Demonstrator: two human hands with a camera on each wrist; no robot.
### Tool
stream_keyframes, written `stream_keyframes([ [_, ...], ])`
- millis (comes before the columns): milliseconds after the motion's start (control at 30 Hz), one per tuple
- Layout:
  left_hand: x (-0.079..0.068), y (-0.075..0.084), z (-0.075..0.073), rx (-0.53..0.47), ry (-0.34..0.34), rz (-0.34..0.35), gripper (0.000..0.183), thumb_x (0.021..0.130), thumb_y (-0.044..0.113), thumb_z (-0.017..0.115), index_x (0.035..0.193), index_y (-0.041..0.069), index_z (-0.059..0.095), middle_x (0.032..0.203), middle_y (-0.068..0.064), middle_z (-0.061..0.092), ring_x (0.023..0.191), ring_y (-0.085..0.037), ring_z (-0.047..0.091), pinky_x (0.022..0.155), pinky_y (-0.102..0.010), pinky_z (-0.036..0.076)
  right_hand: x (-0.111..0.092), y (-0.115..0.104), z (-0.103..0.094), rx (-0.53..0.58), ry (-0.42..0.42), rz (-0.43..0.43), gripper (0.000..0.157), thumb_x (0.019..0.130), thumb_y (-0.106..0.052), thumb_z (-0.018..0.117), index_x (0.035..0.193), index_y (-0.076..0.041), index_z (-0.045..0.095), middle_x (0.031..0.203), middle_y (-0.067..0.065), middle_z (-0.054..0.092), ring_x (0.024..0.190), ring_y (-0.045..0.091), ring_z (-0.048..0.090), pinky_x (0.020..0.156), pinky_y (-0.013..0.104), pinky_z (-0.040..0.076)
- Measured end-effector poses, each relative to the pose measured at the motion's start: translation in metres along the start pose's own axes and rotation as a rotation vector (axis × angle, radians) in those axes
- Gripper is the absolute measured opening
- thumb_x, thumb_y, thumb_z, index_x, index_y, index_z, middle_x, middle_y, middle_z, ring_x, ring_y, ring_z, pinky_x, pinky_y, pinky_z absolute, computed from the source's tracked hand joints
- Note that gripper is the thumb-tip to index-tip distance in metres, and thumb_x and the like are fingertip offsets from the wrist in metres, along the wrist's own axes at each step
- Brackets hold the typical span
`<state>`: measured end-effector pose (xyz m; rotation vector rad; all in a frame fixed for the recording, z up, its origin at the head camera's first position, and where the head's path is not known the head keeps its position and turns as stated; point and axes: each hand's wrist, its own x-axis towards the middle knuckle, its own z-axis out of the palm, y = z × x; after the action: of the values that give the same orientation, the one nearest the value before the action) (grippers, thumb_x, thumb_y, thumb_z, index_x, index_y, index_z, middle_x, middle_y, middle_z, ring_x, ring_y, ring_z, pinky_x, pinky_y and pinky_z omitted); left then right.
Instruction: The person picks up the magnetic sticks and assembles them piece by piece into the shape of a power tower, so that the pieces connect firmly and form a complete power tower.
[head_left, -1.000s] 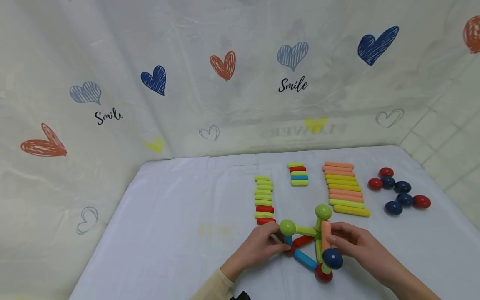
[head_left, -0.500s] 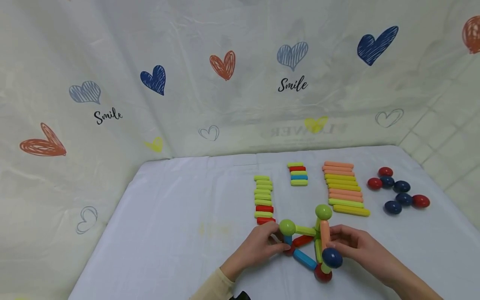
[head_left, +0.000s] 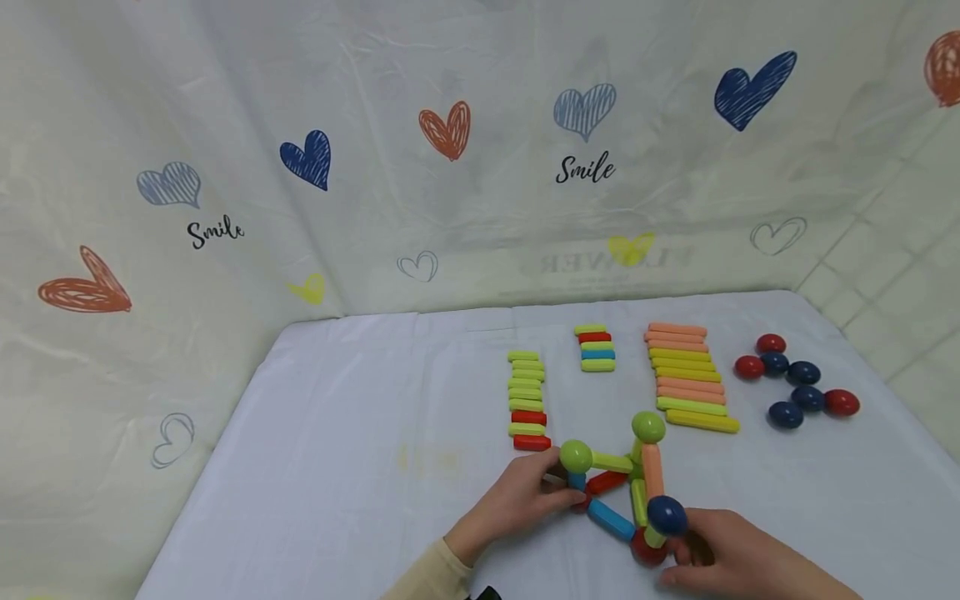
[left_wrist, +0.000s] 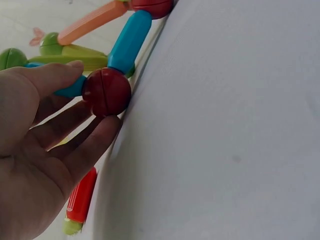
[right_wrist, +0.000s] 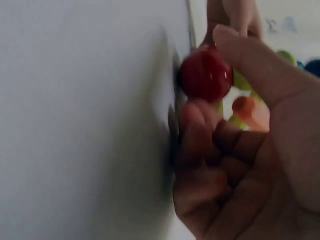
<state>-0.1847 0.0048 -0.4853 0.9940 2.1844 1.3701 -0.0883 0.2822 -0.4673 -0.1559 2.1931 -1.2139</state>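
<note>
A construction of coloured rods and balls stands on the table in the head view. My left hand [head_left: 521,498] pinches the red ball [left_wrist: 107,92] at its left corner, the thumb lying by a blue rod. A second blue rod [head_left: 611,520] joins that corner to the front red ball [right_wrist: 206,74]. My right hand [head_left: 731,550] has its thumb and curled fingers around this front ball; the fingers are blurred in the right wrist view. Above sits a dark blue ball [head_left: 667,516]. A salmon rod [head_left: 653,471] slopes between it and the back green ball [head_left: 648,427].
Short green and red rods [head_left: 527,406] lie in a column behind my left hand. A smaller group of short rods [head_left: 597,345] is farther back. Long salmon, yellow and green rods [head_left: 688,372] lie right of it. Loose blue and red balls [head_left: 807,398] rest at the right.
My right hand has let go of the salmon rod and moved down toward me to the front red ball. The salmon rod's upper end has moved slightly. My left hand keeps its hold.
</note>
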Motion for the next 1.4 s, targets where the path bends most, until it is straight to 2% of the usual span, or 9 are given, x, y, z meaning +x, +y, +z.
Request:
stream_keyframes([
  [200, -0.002, 0.002, 0.0, 0.014, -0.057, 0.027, 0.029, 0.089, 0.016, 0.074, 0.114, 0.013, 0.059, 0.102, 0.009, 0.063, 0.089, 0.004, 0.06, 0.08, -0.014, 0.051, 0.005, -0.008, 0.0, -0.12, 0.133, 0.086, 0.037, 0.082, -0.04, 0.076, 0.102, -0.01, 0.066, 0.077, 0.003, 0.057, 0.076, 0.02, 0.053, 0.061, 0.026, 0.041],
  [467, -0.002, 0.012, 0.002, 0.088, -0.301, 0.149, 0.023, 0.092, 0.014, 0.069, 0.114, 0.01, 0.062, 0.108, 0.004, 0.065, 0.095, 0.008, 0.057, 0.079, -0.011, 0.05, 0.011, 0.0, -0.037, -0.374, 0.412, 0.046, 0.022, 0.087, -0.019, 0.074, 0.104, -0.007, 0.067, 0.084, -0.004, 0.062, 0.075, 0.014, 0.053, 0.065, 0.025, 0.051],
  [533, 0.0, 0.015, 0.001, 0.122, -0.233, 0.169, 0.018, 0.095, 0.015, 0.065, 0.112, 0.01, 0.063, 0.107, 0.005, 0.066, 0.095, 0.008, 0.057, 0.079, -0.01, 0.049, 0.011, 0.003, -0.046, -0.439, 0.498, 0.006, 0.024, 0.086, -0.014, 0.074, 0.106, -0.004, 0.066, 0.088, -0.001, 0.064, 0.076, 0.014, 0.055, 0.065, 0.026, 0.053],
  [667, 0.006, 0.018, -0.004, 0.079, 0.081, 0.167, 0.015, 0.098, 0.015, 0.061, 0.112, 0.011, 0.06, 0.104, 0.001, 0.064, 0.093, 0.001, 0.059, 0.077, -0.015, 0.052, 0.011, 0.008, -0.06, -0.622, 0.671, -0.09, 0.037, 0.082, -0.01, 0.077, 0.114, 0.003, 0.063, 0.103, 0.017, 0.063, 0.086, 0.028, 0.06, 0.074, 0.043, 0.057],
  [733, 0.009, 0.019, -0.006, 0.045, 0.204, 0.187, 0.017, 0.098, 0.015, 0.061, 0.114, 0.01, 0.057, 0.107, -0.005, 0.062, 0.097, -0.006, 0.06, 0.077, -0.018, 0.053, 0.012, 0.011, -0.066, -0.706, 0.712, -0.123, 0.043, 0.08, -0.009, 0.079, 0.117, 0.005, 0.062, 0.113, 0.025, 0.06, 0.094, 0.037, 0.059, 0.08, 0.053, 0.054],
  [800, 0.012, 0.019, -0.008, 0.012, 0.254, 0.197, 0.021, 0.098, 0.015, 0.061, 0.116, 0.01, 0.054, 0.111, -0.01, 0.06, 0.102, -0.013, 0.06, 0.08, -0.02, 0.053, 0.015, 0.014, -0.07, -0.761, 0.705, -0.131, 0.044, 0.08, -0.009, 0.079, 0.118, 0.006, 0.062, 0.116, 0.028, 0.06, 0.101, 0.043, 0.056, 0.084, 0.06, 0.049],
  [1067, 0.021, 0.022, -0.011, -0.037, 0.237, 0.193, 0.049, 0.096, 0.019, 0.064, 0.14, 0.017, 0.042, 0.131, -0.009, 0.054, 0.117, -0.021, 0.056, 0.086, -0.025, 0.054, 0.018, 0.017, -0.075, -0.801, 0.684, -0.184, 0.041, 0.079, -0.011, 0.08, 0.114, 0.004, 0.066, 0.11, 0.023, 0.062, 0.098, 0.039, 0.057, 0.083, 0.058, 0.05],
  [1267, 0.03, 0.02, -0.013, -0.023, 0.135, 0.197, 0.059, 0.098, 0.022, 0.061, 0.149, 0.02, 0.031, 0.136, -0.003, 0.057, 0.121, -0.011, 0.056, 0.093, -0.025, 0.05, 0.018, 0.017, -0.076, -0.806, 0.691, -0.176, 0.034, 0.075, -0.007, 0.083, 0.106, 0.001, 0.07, 0.098, 0.015, 0.061, 0.088, 0.03, 0.056, 0.078, 0.052, 0.053],
  [1400, 0.031, 0.013, -0.012, -0.037, 0.038, 0.107, 0.058, 0.098, 0.021, 0.062, 0.148, 0.017, 0.033, 0.131, -0.002, 0.061, 0.119, -0.008, 0.058, 0.096, -0.024, 0.048, 0.017, 0.017, -0.077, -0.814, 0.645, -0.094, 0.03, 0.073, -0.005, 0.084, 0.099, -0.002, 0.069, 0.093, 0.01, 0.065, 0.084, 0.028, 0.057, 0.077, 0.052, 0.054],
])
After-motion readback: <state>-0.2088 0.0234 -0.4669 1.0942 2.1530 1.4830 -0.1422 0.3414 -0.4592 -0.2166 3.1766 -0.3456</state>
